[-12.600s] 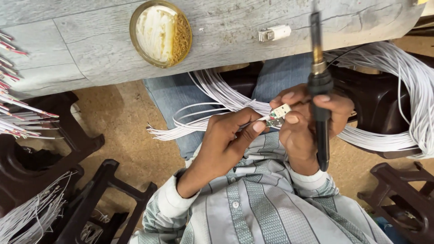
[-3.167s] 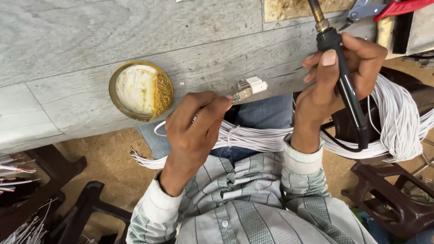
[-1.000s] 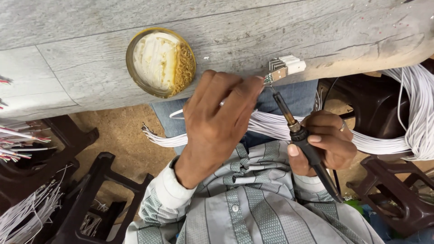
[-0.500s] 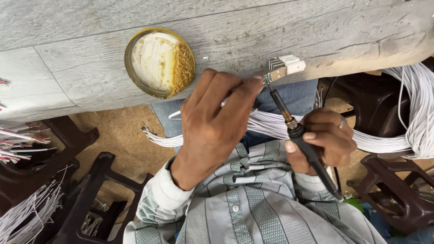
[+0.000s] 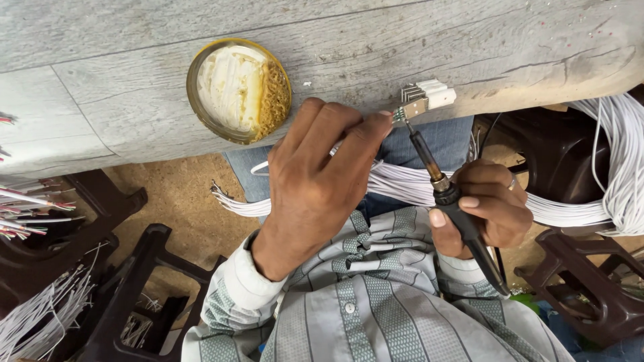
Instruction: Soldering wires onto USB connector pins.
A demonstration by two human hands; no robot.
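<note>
Grey wood-grain tabletop fills the upper part of my view, with a round tin of pale paste and yellowish residue sitting on it. Below its edge I see my lap, a striped shirt, dark plastic stools and brown floor.

My left hand has its grip pinched together on a small connector, a white plug with a tiny board and metal pins; the piece sticks out just past my fingertips, up and to the right, over the tabletop edge. My right hand is clamped around the black handle of a soldering iron, held like a pen, well below the connector. The iron's shaft slants up and left, and its tip meets the board end of the connector, right beside my left fingertips.

White wires run across my lap between both hands and loop in a thick bundle at the right. More wires with coloured ends lie at far left.
</note>
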